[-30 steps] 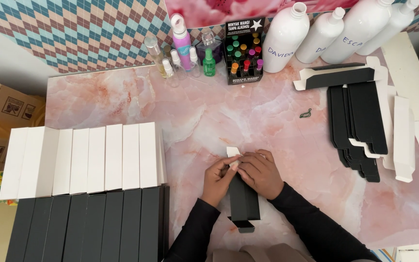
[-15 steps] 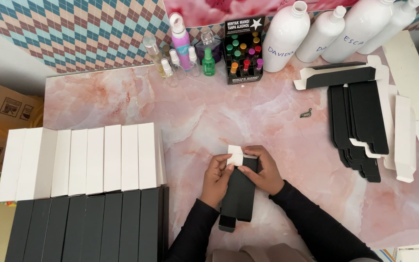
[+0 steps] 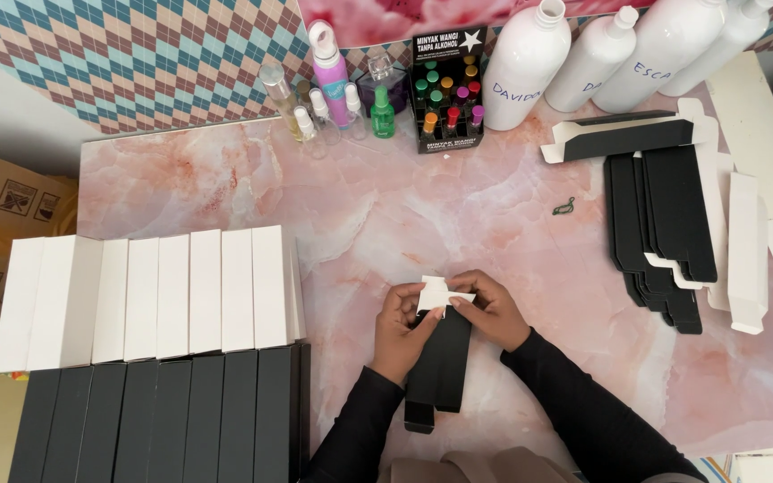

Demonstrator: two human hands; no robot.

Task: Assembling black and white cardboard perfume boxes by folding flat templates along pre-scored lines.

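Black box [image 3: 440, 362] held near-far lengthwise; far white flap [image 3: 436, 293] pinched by left hand [image 3: 402, 329] and right hand [image 3: 494, 310], 2 hands equally near

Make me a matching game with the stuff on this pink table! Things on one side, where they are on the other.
Things:
1. slim black box
2. big white bottles
3. flat black box blanks
4. row of white boxes

Places:
A. stacked at the table's right side
B. held between the left hand and the right hand
C. lined up at the table's left side
D. standing along the table's far edge

Pairs: 1-B, 2-D, 3-A, 4-C
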